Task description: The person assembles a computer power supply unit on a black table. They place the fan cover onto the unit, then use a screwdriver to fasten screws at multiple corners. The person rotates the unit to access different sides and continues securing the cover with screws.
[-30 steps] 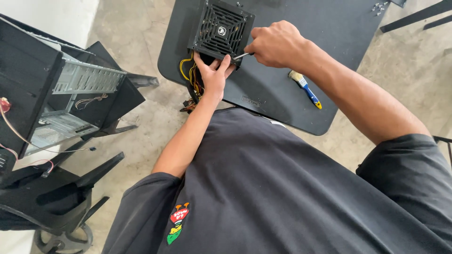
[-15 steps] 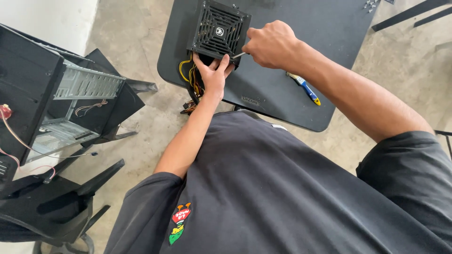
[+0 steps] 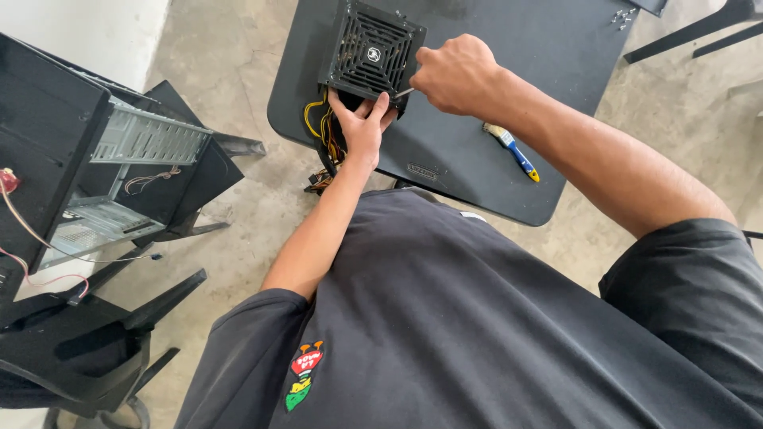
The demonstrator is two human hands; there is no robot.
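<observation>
A black power supply box with a fan grille on top sits on the near left part of a black table. My left hand grips its near edge from below. My right hand is closed on a screwdriver whose metal tip meets the box's near right corner. A bundle of yellow, black and red wires hangs from the box over the table edge beside my left wrist.
A small brush with a blue and yellow handle lies on the table right of my forearm. An opened black computer case stands on a black chair at left. A few screws lie at the table's far right. Concrete floor below.
Both hands stay on the box and the screwdriver; only the view has shifted slightly, with my right hand turning a little at the corner.
</observation>
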